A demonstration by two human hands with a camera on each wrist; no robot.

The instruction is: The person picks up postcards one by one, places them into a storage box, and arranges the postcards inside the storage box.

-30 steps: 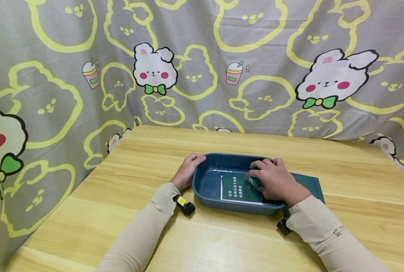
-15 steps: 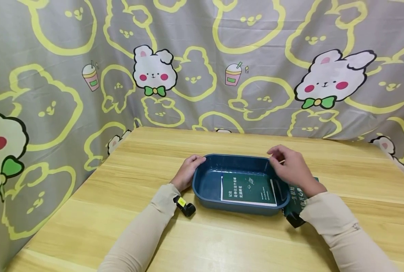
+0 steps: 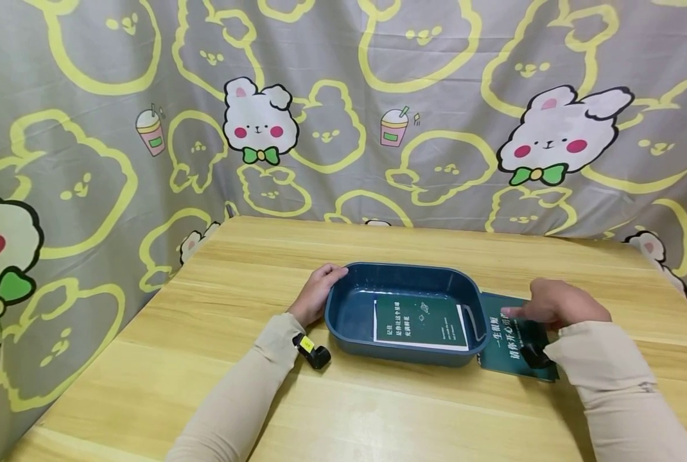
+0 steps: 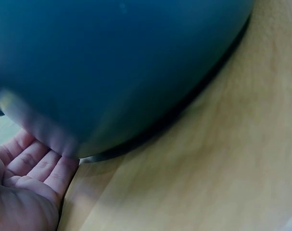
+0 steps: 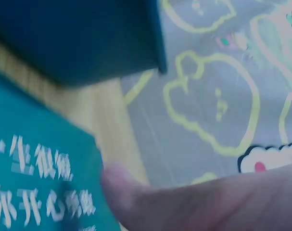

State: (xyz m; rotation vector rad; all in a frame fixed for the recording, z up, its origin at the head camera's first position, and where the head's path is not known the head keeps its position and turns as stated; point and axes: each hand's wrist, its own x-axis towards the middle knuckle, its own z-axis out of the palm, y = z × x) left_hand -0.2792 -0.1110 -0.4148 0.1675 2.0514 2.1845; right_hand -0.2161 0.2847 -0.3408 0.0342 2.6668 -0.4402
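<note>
A dark blue oblong basin [image 3: 401,356] sits on the table with a green notebook [image 3: 401,321] lying flat inside it, white lettering upward. At the basin's left end my left hand [image 3: 318,292] holds the rim, its fingers along the outer wall in the left wrist view. More green notebooks [image 3: 496,359], apparently stacked, lie just right of the basin. Over them hovers my right hand [image 3: 569,303], its thumb extended leftward and nothing seen in its grasp; its other fingers are mostly hidden. The right wrist view shows the thumb [image 5: 136,197] blurred beside the notebook's edge.
The wooden table [image 3: 343,410] spreads on all sides of the basin. A grey curtain [image 3: 343,128] with rabbit drawings hangs along the table's back and left side. A small black camera [image 3: 314,354] is strapped at the left wrist.
My right hand has come out of the basin, leaving the notebook lying there, and has moved right over the other notebooks. My left hand has stayed at the basin's left end.
</note>
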